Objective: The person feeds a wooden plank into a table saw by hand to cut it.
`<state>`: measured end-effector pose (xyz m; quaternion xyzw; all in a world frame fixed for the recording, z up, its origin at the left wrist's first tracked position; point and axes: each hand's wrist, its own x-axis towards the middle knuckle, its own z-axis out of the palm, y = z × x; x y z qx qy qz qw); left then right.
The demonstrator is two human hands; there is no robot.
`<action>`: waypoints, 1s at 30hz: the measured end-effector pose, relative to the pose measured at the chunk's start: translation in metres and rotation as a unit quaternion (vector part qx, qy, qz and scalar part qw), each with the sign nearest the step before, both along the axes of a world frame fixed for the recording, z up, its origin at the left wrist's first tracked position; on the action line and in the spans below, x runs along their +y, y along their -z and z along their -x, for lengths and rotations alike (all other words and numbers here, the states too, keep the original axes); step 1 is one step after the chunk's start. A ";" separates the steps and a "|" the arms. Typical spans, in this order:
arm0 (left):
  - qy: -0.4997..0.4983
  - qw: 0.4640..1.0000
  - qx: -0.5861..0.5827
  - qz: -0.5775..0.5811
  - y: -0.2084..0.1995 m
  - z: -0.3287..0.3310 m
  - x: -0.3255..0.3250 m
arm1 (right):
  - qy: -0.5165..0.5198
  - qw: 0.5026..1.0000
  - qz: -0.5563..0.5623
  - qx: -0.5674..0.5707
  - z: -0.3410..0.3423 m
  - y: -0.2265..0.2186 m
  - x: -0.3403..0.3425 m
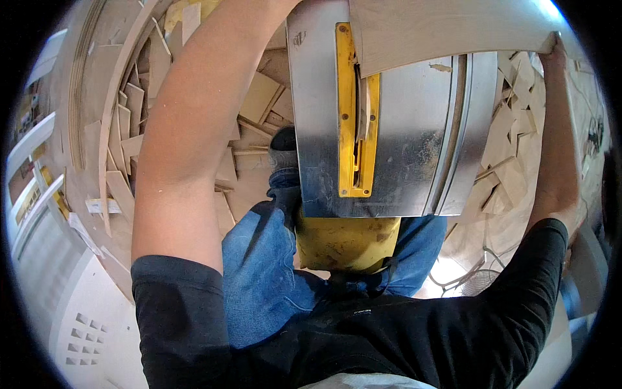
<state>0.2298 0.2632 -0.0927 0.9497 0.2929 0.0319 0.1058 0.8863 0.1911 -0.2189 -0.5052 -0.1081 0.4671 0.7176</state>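
A thin pale wooden board [447, 29] lies across the far part of a metal table saw top [408, 142], its near edge curving in the view. My right hand [552, 52] grips the board at its near right corner; most of its fingers are hidden. My left forearm [201, 97] reaches up past the saw's left side, and the hand lies beyond the top edge of the view. A yellow slotted insert [346, 110] is set into the saw top. The saw blade [363, 107] shows in the slot, close to the board's left corner.
Wood offcuts [262, 97] lie piled on the floor left of the saw, and more offcuts [512, 175] to its right. My legs [259, 259] straddle the saw's yellow body [350, 243]. A groove [451, 129] runs along the top's right side. White plastic chairs stand far left.
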 end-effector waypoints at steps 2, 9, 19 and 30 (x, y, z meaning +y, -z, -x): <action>0.096 0.986 0.009 -0.136 0.029 -0.005 0.017 | -0.187 0.973 -0.106 0.087 -0.057 -0.029 -0.024; 0.062 0.986 0.107 -0.111 -0.010 0.002 -0.012 | -0.060 0.998 -0.031 -0.004 -0.027 -0.013 -0.016; 0.117 0.959 0.032 -0.257 0.021 0.003 -0.004 | 0.029 0.998 0.027 -0.044 -0.030 -0.038 -0.030; 0.025 0.996 0.057 -0.063 -0.015 0.006 -0.020 | 0.077 0.993 0.044 -0.076 0.042 -0.035 -0.035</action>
